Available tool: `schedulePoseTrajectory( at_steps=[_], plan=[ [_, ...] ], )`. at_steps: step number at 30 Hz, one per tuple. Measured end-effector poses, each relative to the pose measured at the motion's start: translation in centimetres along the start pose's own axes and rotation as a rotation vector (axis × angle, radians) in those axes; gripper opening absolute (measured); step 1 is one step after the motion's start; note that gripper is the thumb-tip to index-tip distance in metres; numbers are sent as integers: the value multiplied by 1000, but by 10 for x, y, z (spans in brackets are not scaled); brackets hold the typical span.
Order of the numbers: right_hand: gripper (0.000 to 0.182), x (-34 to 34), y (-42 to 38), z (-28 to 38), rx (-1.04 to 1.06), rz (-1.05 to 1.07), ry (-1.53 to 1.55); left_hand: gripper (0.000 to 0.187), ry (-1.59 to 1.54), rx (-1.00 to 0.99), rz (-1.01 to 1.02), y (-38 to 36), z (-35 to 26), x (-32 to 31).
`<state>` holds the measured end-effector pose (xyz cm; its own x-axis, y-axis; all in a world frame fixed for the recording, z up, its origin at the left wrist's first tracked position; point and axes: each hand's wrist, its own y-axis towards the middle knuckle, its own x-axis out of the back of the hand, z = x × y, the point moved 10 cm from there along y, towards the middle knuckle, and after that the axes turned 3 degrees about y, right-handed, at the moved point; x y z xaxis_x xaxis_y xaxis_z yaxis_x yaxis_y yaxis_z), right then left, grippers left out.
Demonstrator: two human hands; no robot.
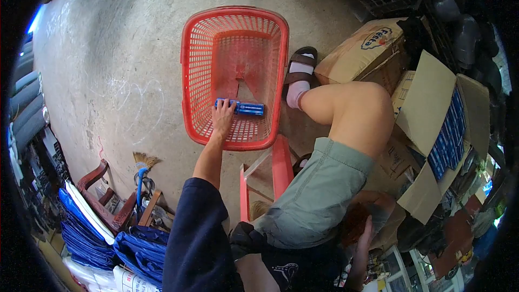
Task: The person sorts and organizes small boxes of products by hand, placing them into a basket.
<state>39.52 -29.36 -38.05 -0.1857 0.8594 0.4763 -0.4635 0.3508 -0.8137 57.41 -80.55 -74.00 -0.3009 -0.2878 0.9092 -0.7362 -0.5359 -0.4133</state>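
A slim blue box [250, 109] with pale printing lies crosswise near the close end of a red plastic basket [284, 32]. My left hand [223, 118] reaches into the basket, its fingers closed over the left end of this box. Slotted walls surround the basket's solid red bottom. Low on the right, beside my body, my right hand [366, 238] shows only in part. Its fingers point upward near a reddish-brown shape and some clear plastic, and I cannot tell what it holds, if anything.
An opened cardboard carton [432, 94] on the right contains several blue packs. Behind it sits a closed brown carton [367, 48]. A red stool [281, 165] stands by my leg. Folded blue tarps [86, 238], a wooden chair [97, 176] and a broom [145, 159] are at left.
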Motion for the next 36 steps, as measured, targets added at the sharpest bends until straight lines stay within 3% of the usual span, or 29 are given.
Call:
schedulePoseTrajectory(
  at_steps=[4, 9, 14, 16, 19, 24, 25, 26, 28, 30, 32, 34, 36],
  plan=[
    [78, 1, 4, -3, 4, 50, -20, 46, -58, 18, 176, -4, 3, -24],
    [78, 4, -2, 0, -46, -108, -121, 54, -161, 128, 111, -3, 9, -17],
    [67, -3, 15, -4, 8, 112, 211, 51, -283, 155, 94, 3, 15, 5],
    [61, -1, 26, -2, 16, 163, 353, 46, -382, 156, 69, 9, 12, 40],
    [54, 1, 50, 6, 46, 221, 512, 35, -775, 28, -257, 2, -8, 141],
    [47, -18, 128, -20, 125, 346, 642, 22, -1250, -99, -35, -81, -93, 333],
    [46, -20, 142, -26, 190, 378, 556, 19, -1387, -228, 44, -115, -119, 380],
    [46, -22, 160, -31, 257, 407, 470, 17, -1519, -611, 186, -155, -157, 430],
    [46, -26, 150, -28, 255, 418, 470, 15, -1624, -1521, 198, -240, -227, 545],
    [48, -30, 132, -22, 115, 380, 646, 19, -1647, -1840, 490, -315, -282, 569],
    [46, -30, 150, -34, 74, 435, 683, 12, -1406, -2028, 744, -358, -320, 577],
    [46, -37, 171, -48, 42, 511, 741, 17, -1192, -2125, 846, -385, -349, 579],
    [48, -44, 182, -54, 24, 611, 808, 7, -1140, -2085, 710, -384, -378, 589]
  ],
)
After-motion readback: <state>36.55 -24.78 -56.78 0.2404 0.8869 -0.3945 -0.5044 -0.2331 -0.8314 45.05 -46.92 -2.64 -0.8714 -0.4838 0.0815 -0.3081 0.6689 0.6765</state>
